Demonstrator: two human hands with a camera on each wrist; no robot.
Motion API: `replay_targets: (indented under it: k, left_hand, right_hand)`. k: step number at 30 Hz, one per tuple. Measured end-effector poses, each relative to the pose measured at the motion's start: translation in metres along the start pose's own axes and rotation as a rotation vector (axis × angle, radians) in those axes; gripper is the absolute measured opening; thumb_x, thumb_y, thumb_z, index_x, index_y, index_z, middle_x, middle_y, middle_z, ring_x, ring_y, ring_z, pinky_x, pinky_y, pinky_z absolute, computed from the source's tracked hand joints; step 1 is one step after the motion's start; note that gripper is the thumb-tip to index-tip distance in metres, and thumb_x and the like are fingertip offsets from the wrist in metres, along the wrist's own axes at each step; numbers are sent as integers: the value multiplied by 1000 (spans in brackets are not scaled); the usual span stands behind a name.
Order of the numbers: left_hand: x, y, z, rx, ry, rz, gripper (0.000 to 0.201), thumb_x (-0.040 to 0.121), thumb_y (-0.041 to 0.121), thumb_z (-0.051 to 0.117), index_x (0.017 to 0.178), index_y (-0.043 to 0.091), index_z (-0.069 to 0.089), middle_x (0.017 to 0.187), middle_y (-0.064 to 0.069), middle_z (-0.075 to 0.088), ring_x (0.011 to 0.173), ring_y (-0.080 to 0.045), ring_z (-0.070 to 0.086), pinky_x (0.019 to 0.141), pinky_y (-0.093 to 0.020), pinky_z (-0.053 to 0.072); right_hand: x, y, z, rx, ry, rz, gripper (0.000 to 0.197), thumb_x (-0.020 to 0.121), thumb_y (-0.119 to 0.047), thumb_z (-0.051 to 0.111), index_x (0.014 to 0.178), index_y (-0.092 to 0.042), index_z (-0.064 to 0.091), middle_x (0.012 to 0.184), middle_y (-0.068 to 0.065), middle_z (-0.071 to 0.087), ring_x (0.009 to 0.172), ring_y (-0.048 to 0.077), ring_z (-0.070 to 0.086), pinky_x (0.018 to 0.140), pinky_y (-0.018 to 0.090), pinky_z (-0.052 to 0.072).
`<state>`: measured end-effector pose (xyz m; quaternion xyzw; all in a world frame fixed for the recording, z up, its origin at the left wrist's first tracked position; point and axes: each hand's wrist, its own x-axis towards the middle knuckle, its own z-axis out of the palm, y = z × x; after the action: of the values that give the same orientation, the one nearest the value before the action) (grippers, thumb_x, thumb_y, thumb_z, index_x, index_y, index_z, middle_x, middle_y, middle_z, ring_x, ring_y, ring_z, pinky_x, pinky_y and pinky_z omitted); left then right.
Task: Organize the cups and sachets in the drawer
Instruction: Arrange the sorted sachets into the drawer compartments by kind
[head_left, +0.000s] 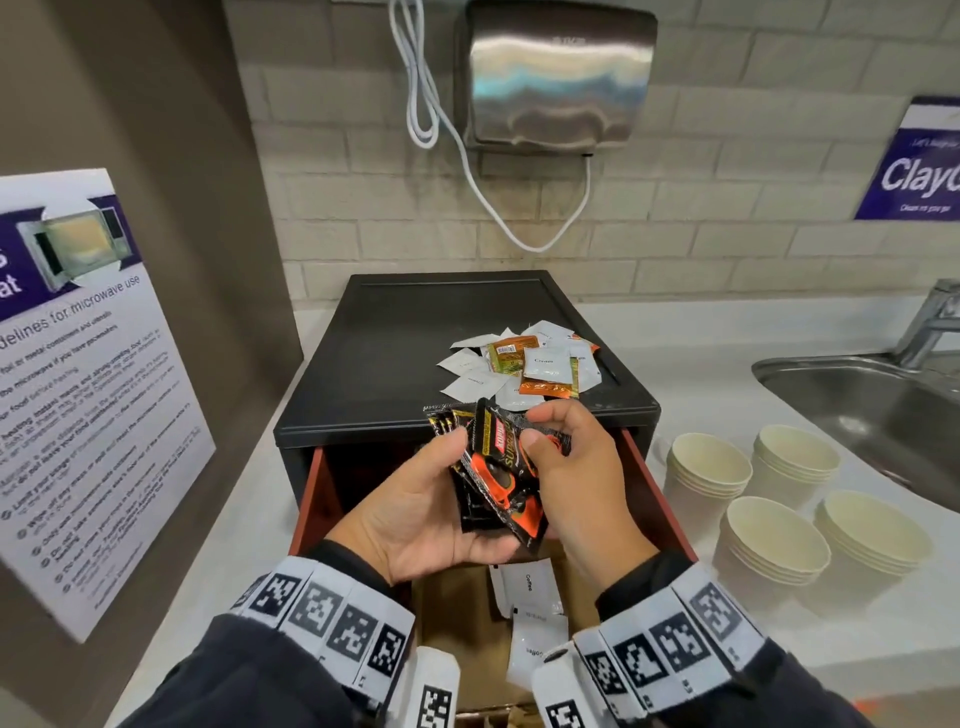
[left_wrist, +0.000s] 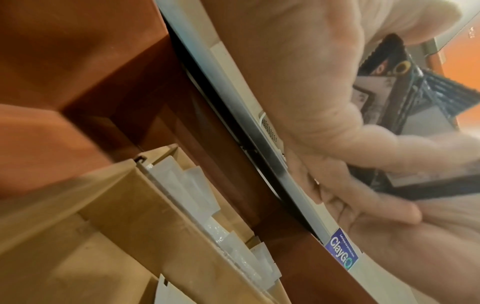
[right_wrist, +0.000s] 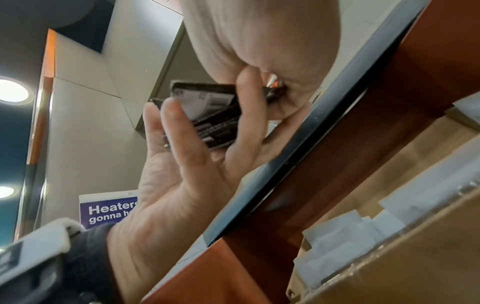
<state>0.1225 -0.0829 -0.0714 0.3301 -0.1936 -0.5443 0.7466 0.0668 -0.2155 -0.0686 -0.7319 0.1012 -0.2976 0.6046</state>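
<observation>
Both hands meet above the open drawer (head_left: 655, 499) of a black drawer unit (head_left: 395, 358) that stands on the pale counter (head_left: 779, 639). The left hand (head_left: 423, 512) lies palm up, its fingers curled under a bundle of black-and-orange coffee sachets (head_left: 493, 467) and its thumb pressed on top. The right hand (head_left: 582, 483) pinches the same bundle from the other side between thumb and fingers. In the drawer below the wrists, white coffee sachets (head_left: 530, 618) lie within brown cardboard dividers (left_wrist: 161, 222). On top of the unit sits a loose heap of white, orange and green sachets (head_left: 530, 366), near its right front corner. To the right of the unit, four stacks of paper cups (head_left: 774, 545) stand on the counter, next to a steel sink (head_left: 883, 415). A hand dryer (head_left: 558, 78) hangs on the tiled wall behind, and a microwave notice (head_left: 78, 374) is fixed to the panel on the left.
</observation>
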Motion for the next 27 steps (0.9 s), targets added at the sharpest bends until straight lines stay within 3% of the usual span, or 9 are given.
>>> replay_targets:
  k: [3,6,8,10,14,17,21,24,27]
  left_hand:
    - [1,2,8,-8,81,-18,85,43,74,72,102,13,73,100,-21,68,74,-38,69,47,-30,56]
    - [2,5,7,-89,110,27,91,53,81,46,105,10,71,92,-24,68,55,-35,66,37,-29,51]
    - [3,5,-1,-52,96,-49,105,53,90,37,116,11,65,99,-26,65,52,-30,63,37,-24,49]
    - [4,4,-7,-3,91,-149,108,49,94,32,115,15,66,99,-25,66,53,-24,63,40,-20,49]
    - [4,3,-14,60,78,-274,103,44,89,45,106,9,69,89,-26,65,67,-30,69,54,-31,59]
    - [4,2,-12,63,69,-276,98,39,76,72,106,4,65,87,-25,63,83,-40,68,55,-39,59]
    - [4,1,-10,29,92,-177,93,35,58,88,107,5,63,86,-20,62,80,-37,68,53,-41,59]
    - [4,-2,-7,84,151,-90,90,33,38,95,108,5,58,82,-16,64,76,-30,67,61,-42,59]
    - [5,-1,-7,181,224,-14,87,31,22,97,107,4,60,88,-15,69,81,-26,69,71,-46,58]
  right_hand:
    - [0,0,-1,-35,26,-32,29,91,-6,54,83,-34,53,94,-14,59,92,6,59,76,24,52]
    - [1,0,-4,-48,26,-36,31,92,-7,54,83,-37,53,95,-10,61,92,11,62,71,36,58]
    - [1,-2,-7,3,-3,-13,30,93,-8,52,82,-35,54,94,-9,61,87,9,63,58,26,57]
    - [0,-3,-8,-22,-23,-63,31,92,-6,53,80,-35,53,90,-15,60,82,0,60,58,11,50]
    - [-5,-4,-3,-98,-68,-186,39,89,0,55,78,-37,53,83,-19,60,80,-10,56,67,4,43]
    - [-7,-3,-1,-146,-83,-228,40,88,-3,58,79,-41,53,84,-19,61,85,-8,57,73,5,42]
    - [-6,2,-1,-201,-53,-233,28,87,-10,62,83,-38,57,91,-14,63,91,2,59,82,15,46]
    - [-3,5,-2,-235,2,-243,19,87,-10,61,88,-28,57,87,-16,59,87,-4,56,74,3,40]
    - [1,7,-5,-271,31,-201,19,89,-11,58,84,-28,51,84,-12,56,82,-1,54,65,5,38]
